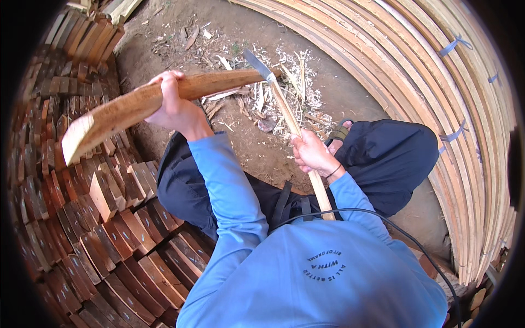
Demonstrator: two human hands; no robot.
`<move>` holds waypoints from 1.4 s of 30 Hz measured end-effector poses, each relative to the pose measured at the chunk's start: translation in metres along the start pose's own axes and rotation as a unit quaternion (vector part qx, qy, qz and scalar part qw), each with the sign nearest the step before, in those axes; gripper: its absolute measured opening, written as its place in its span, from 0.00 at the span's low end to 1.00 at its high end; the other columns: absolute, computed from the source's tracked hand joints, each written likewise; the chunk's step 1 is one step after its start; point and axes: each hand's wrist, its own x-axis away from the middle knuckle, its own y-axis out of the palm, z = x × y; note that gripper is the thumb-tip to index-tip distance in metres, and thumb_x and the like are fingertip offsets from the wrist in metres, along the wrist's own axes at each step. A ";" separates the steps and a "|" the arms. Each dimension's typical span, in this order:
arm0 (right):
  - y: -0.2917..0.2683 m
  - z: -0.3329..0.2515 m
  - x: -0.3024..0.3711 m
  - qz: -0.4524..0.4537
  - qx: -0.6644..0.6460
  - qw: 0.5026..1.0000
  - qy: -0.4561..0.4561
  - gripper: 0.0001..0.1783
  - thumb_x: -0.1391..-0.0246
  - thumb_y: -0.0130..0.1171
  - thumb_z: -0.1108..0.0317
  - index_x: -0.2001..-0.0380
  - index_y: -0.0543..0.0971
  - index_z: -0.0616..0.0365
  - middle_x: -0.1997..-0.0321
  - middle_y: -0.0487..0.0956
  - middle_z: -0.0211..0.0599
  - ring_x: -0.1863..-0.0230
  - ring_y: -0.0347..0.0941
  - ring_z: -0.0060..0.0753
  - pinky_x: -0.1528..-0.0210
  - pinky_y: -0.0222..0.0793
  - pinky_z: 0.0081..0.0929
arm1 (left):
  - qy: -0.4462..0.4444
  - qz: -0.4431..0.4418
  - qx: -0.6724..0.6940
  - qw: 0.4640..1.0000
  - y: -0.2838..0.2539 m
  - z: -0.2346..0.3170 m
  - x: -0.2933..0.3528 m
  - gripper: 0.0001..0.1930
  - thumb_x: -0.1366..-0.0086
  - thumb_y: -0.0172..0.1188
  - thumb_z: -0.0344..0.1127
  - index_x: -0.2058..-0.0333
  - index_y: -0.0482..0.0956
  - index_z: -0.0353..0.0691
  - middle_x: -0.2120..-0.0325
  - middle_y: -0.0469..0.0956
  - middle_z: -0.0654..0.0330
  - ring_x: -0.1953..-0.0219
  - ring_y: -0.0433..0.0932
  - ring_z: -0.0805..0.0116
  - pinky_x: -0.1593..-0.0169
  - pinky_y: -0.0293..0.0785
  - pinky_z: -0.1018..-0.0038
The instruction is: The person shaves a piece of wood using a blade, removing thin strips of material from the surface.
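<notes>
My left hand (178, 104) is wrapped over a thick wooden plank (128, 104), holding it aloft with its pale cut end at the left. The plank narrows toward its far right end, above a pile of shavings. My right hand (313, 150) grips the pale wooden handle of an axe (283, 103), whose handle butt runs back toward my waist. Its narrow steel head (257, 64) is at the plank's far end, overlapping it in view. Whether the cutting edge is in the wood I cannot tell.
Stacked wooden blocks (126, 235) fill the left side. Long, pale boards (383, 60), tied with blue strips (455, 46), line the right. Wood chips (303, 93) litter the dirt floor ahead. A black cable (404, 232) crosses my front; my sandalled foot (338, 136) is near my right hand.
</notes>
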 end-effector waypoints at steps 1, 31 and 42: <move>0.001 0.002 0.002 0.002 -0.007 1.000 0.001 0.11 0.26 0.43 0.62 0.64 0.66 0.56 0.82 0.66 0.25 0.89 0.62 0.19 0.90 0.61 0.23 | -0.004 0.004 -0.011 1.000 0.001 -0.001 -0.004 0.04 0.45 0.57 0.20 0.70 0.73 0.30 0.75 0.77 0.50 0.74 0.78 0.62 0.65 0.78 0.67; 0.018 -0.005 0.037 -0.001 -0.034 0.998 0.052 0.06 0.26 0.43 0.63 0.58 0.66 0.53 0.80 0.64 0.23 0.86 0.59 0.16 0.89 0.58 0.20 | 0.011 0.018 -0.001 1.000 -0.003 0.002 -0.007 0.00 0.46 0.57 0.20 0.74 0.76 0.29 0.77 0.79 0.50 0.75 0.79 0.62 0.66 0.80 0.67; 0.015 -0.012 0.019 -0.004 -0.021 1.000 0.019 0.08 0.27 0.44 0.64 0.60 0.66 0.57 0.82 0.65 0.24 0.88 0.61 0.18 0.90 0.59 0.23 | 0.004 0.015 -0.006 1.000 0.001 -0.002 -0.009 0.04 0.46 0.57 0.18 0.70 0.74 0.29 0.75 0.77 0.50 0.75 0.79 0.60 0.67 0.78 0.66</move>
